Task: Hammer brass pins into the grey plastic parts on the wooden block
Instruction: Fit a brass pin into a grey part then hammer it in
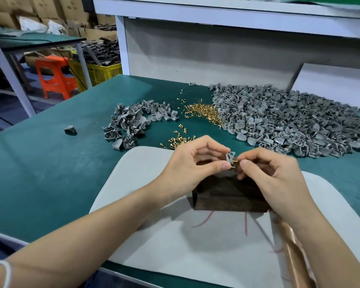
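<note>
**Pin being started by hand, above the block**

Grey plastic part (229,158) is held up in the air just above the far edge of the wooden block (227,196), not seated on it yet. Brass pin (235,161) is at the part's right face, tip touching or just in; can't tell if it's in a hole.

L hand (192,163): thumb + forefinger pinch the part, other fingers curled loosely behind. R hand (270,173): thumb + forefinger pinch the pin, rest curled under.

Block is dark and sits on a pale grey pad (150,183) w/ red pen marks, on the green bench (50,163).

Further out: loose pins (177,140) just beyond the pad, main pin heap (202,111) behind. Big pile of grey parts (289,121) to the right, smaller pile (133,121) to the left, one stray part (70,128) well apart. Tan wrapped handle-like thing (289,250) under R forearm, poss. the hammer; head not visible.

Risks, my read:
- Pin is tiny and the grip is at the fingertips, so a slip drops it into the loose pins.
- Pin started crooked, so it bends or splits the plastic when struck.
- Part not flat on the block, so it skids under the blow.
- Fingers near the pin at the strike could get pinched.
</note>
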A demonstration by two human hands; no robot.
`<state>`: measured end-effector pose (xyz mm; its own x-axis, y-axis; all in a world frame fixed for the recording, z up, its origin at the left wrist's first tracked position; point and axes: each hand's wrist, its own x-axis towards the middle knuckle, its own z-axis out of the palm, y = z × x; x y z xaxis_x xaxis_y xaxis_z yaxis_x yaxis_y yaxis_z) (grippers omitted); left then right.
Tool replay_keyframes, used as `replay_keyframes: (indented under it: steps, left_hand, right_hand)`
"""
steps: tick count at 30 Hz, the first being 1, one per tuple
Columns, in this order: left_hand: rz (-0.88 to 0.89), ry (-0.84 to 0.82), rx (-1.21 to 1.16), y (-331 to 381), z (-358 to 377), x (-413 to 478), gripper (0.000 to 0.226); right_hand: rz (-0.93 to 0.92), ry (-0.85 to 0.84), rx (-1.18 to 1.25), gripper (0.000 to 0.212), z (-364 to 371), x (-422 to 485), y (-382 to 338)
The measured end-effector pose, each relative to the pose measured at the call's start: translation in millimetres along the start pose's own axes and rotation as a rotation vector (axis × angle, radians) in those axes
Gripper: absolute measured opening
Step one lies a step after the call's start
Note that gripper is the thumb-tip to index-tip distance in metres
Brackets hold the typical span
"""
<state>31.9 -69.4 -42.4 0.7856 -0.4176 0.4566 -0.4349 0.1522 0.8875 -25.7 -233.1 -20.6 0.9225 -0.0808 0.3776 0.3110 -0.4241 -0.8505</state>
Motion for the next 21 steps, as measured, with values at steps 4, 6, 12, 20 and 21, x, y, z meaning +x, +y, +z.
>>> replay_keyframes:
  steps: [4, 6, 12, 20, 21]
  left_hand:
    - [-0.004, -0.014, 0.004, 0.3, 0.4, -0.3, 0.027]
    - [-0.006, -0.018, 0.007, 0.5, 0.2, -0.3, 0.027]
    - [-0.018, -0.030, 0.002, 1.2, 0.3, -1.4, 0.026]
    - [-0.015, -0.030, 0.006, 3.1, 1.6, -2.9, 0.028]
    - [-0.016, -0.031, 0.005, 3.4, 1.8, -3.1, 0.028]
  right_hand:
    - [-0.019, 0.000, -0.040, 0.018, 0.7, -1.2, 1.0]
    - [-0.033, 0.003, -0.076, 0.017, 1.0, -0.7, 2.7]
    - [-0.076, 0.015, -0.166, 0.018, 2.6, 0.0, 7.1]
    - [-0.061, 0.003, -0.080, 0.003, 3.5, 0.4, 7.2]
    - [-0.062, 0.005, -0.075, 0.003, 3.8, 0.3, 7.2]
